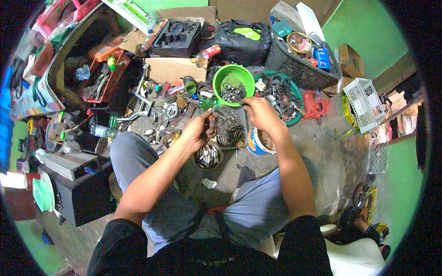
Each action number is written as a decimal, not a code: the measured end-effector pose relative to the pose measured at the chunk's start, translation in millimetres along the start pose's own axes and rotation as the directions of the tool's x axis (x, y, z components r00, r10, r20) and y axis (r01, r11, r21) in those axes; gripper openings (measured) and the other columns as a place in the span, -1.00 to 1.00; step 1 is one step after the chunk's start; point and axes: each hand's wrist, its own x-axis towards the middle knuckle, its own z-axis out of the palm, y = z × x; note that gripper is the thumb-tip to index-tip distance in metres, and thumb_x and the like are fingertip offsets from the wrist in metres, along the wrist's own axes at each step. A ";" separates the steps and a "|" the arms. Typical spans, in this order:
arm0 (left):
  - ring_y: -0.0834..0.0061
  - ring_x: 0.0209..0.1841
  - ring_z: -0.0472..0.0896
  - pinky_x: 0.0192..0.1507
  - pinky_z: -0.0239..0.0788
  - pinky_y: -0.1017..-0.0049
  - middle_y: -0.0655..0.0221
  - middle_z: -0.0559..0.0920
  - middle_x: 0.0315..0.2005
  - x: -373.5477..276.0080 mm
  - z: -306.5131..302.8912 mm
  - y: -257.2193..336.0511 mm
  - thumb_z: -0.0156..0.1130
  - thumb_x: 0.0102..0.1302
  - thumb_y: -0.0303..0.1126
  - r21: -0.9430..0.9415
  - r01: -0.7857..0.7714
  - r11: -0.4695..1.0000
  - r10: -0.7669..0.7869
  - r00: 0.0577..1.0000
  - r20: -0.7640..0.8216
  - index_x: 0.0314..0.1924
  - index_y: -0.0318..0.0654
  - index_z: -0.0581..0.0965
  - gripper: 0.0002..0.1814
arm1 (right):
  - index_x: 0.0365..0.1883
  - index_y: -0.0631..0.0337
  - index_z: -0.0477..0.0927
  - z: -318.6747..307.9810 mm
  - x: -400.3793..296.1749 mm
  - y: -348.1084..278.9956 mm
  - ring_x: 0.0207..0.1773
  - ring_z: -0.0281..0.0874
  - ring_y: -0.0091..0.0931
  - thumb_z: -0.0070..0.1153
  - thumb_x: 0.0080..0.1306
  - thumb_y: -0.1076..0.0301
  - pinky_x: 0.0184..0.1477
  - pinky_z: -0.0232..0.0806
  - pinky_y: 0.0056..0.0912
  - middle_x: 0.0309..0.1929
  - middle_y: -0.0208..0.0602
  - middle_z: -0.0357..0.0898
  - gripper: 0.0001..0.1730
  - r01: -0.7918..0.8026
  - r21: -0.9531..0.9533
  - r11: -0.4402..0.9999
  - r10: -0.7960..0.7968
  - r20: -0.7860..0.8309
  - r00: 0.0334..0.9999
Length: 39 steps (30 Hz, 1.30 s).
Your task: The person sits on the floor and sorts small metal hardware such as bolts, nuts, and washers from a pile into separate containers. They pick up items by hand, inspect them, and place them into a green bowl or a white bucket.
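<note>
A clear plastic container [229, 130] full of small metal screws stands before me on the floor. At its left wall, my left hand [198, 130] has its fingers curled; a small reddish piece shows by the thumb, and I cannot tell what the hand grips. My right hand [263, 114] has its fingertips together where the container's far right corner meets the rim of a green plastic bowl [221, 70]. Which of the two it touches is hidden. Metal nuts or similar rings [232, 94] lie in the bowl. Below my left hand is a round tub of light metal pieces [208, 157].
A white and blue bucket [257, 146] stands beneath my right forearm. Behind it, a dark green basin [297, 103] holds mixed metal parts. Loose scrap [162, 127] covers the floor to the left. A grey laundry basket [293, 62] and a black bag [241, 45] stand farther back.
</note>
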 end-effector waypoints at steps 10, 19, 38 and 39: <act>0.15 0.12 0.58 0.29 0.36 0.18 0.05 0.59 -0.03 12.3 75.8 -17.3 -0.16 0.54 0.02 0.176 -0.115 0.978 0.198 0.784 -0.588 0.10 -0.41 0.44 -0.44 | -0.09 0.30 0.64 -29.5 -19.3 -43.4 -0.07 0.62 -0.10 0.05 0.30 0.58 0.03 0.43 -0.16 -0.16 0.00 0.65 -0.76 0.137 0.145 0.980 -0.116 -0.146 0.982; 0.34 -0.02 0.59 0.16 0.43 0.31 0.25 0.58 -0.11 -1.9 76.1 -20.1 -0.13 0.51 0.13 0.093 -0.137 0.986 0.163 0.906 -0.390 0.16 -0.35 0.43 -0.37 | -0.09 0.25 0.63 -17.0 -33.5 -89.0 -0.08 0.63 -0.14 0.22 0.25 0.50 -0.05 0.46 -0.19 -0.08 -0.06 0.63 -0.76 0.334 0.227 0.915 -0.309 -0.140 0.941; 0.31 -0.16 0.62 0.01 0.49 0.26 0.25 0.62 -0.14 -2.3 69.9 -20.3 -0.04 0.52 -0.07 0.099 -0.107 0.989 0.143 0.857 -0.496 0.01 -0.25 0.49 -0.62 | -0.13 0.28 0.49 8.9 -32.4 -89.0 -0.09 0.58 0.01 0.16 0.31 0.39 -0.05 0.43 0.02 -0.11 0.02 0.58 -0.78 0.239 0.241 0.941 -0.241 -0.020 0.970; 0.32 -0.17 0.62 0.01 0.51 0.27 0.25 0.62 -0.14 -3.2 66.3 -19.0 -0.04 0.52 -0.12 0.099 -0.097 0.990 0.134 0.849 -0.512 0.00 -0.25 0.49 -0.65 | -0.13 0.28 0.48 7.5 -32.2 -89.6 -0.09 0.58 0.02 0.15 0.32 0.41 -0.06 0.43 0.01 -0.11 0.02 0.59 -0.79 0.228 0.258 0.939 -0.232 -0.016 0.973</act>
